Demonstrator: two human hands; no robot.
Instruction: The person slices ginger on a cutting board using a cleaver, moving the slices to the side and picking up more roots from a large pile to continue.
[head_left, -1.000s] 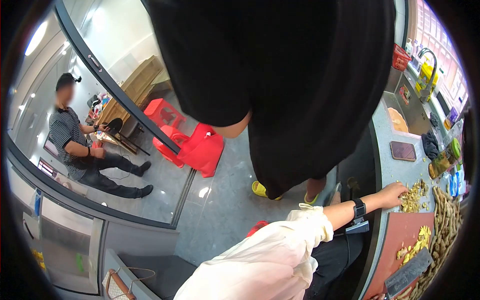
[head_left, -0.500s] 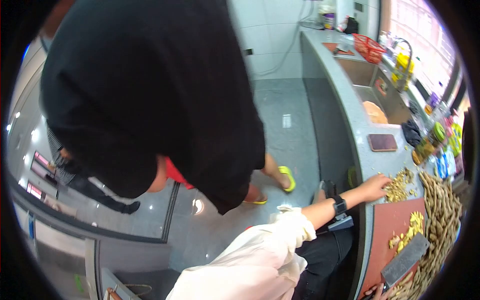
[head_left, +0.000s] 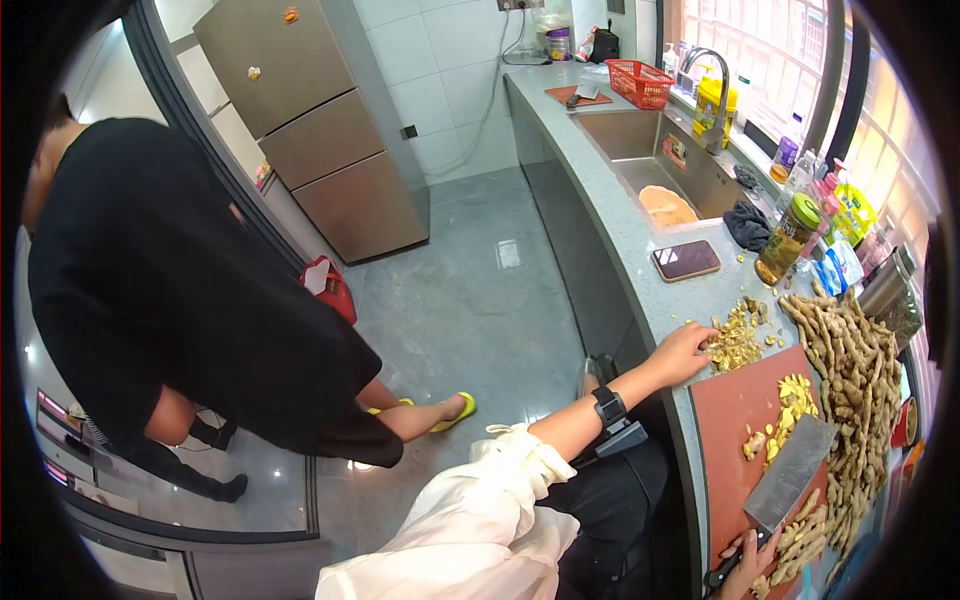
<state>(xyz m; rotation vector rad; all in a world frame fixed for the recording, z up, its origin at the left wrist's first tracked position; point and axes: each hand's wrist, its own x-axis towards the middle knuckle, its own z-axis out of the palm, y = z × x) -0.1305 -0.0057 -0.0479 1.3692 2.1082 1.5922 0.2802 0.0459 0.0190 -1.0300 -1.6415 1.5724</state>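
Note:
My left hand (head_left: 686,350) reaches onto the counter, its fingertips at the edge of a pile of small yellow pieces (head_left: 738,340); whether they pinch a piece is too small to tell. At the bottom right, my right hand (head_left: 752,565) is wrapped round the black handle of a cleaver (head_left: 792,470), whose wide blade lies flat over a reddish cutting board (head_left: 725,430). Beside the blade are sliced yellow pieces (head_left: 795,400) on the board. A large heap of pale brown roots (head_left: 850,380) lies along the board's right side, with more short roots (head_left: 800,540) near my right hand.
A phone (head_left: 686,260) lies on the counter (head_left: 640,270) before the sink (head_left: 625,140). Jars and bottles, including a green-lidded jar (head_left: 788,240), line the window side. A person in black (head_left: 190,290) stands at the left, near a fridge (head_left: 310,130). A red basket (head_left: 640,85) sits beyond the sink.
The view has swung, so the counter appears further left and the fridge shows. The person in black appears further left and fills less of the view. My hands keep nearly the same places on the counter.

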